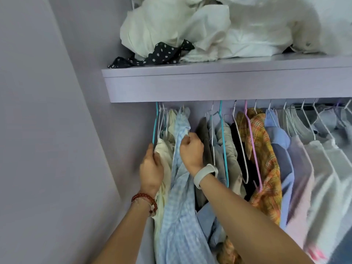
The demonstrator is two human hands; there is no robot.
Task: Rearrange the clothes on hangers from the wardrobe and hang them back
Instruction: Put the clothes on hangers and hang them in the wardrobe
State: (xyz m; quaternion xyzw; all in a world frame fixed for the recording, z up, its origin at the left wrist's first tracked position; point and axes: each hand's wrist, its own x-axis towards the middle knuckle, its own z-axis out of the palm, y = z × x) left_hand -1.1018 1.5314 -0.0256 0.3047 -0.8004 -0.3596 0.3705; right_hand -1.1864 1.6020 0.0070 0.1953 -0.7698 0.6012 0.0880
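Note:
A light blue checked shirt [181,187] hangs at the left end of the wardrobe rail, beside a cream garment [163,155]. My right hand [191,151] grips the shoulder of the checked shirt near its hanger. My left hand [151,171] holds the cream garment's edge next to a teal hanger [155,126]. Further right hang grey shirts on a second teal hanger [223,141], a black garment, an orange plaid shirt [262,153] on a pink hanger [251,138], blue shirts and pale pink and white clothes.
A lilac shelf [219,82] runs above the rail, piled with white fabric [209,25] and a black polka-dot cloth [162,54]. The wardrobe's side wall [47,130] stands close on the left. Hangers crowd the rail to the right.

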